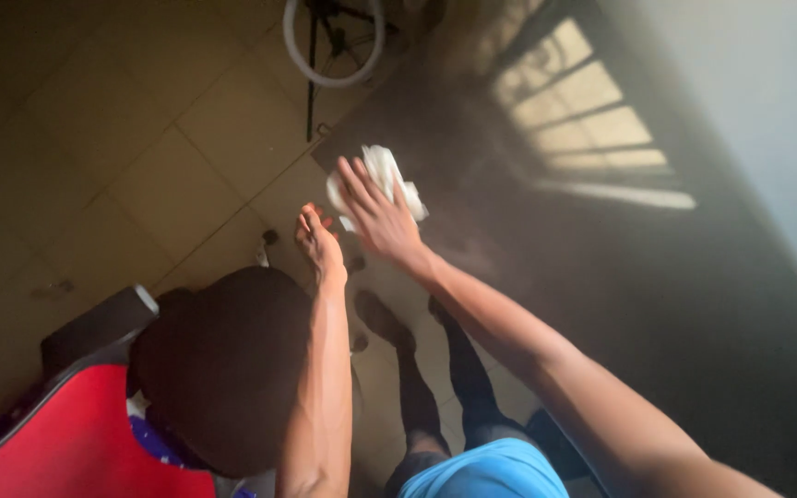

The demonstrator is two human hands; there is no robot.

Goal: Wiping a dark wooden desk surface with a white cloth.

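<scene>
My right hand lies flat, fingers spread, pressing a crumpled white cloth onto the near-left corner of the dark desk; I judge the wiping barely begun, since the cloth sits at that corner and the wide dusty-looking top stretches beyond it, sunlit in bars. My right arm reaches forward almost straight, while my left hand hangs loosely curled and holding nothing just beside the desk's edge, above the tiled floor and the dark chair seat.
</scene>
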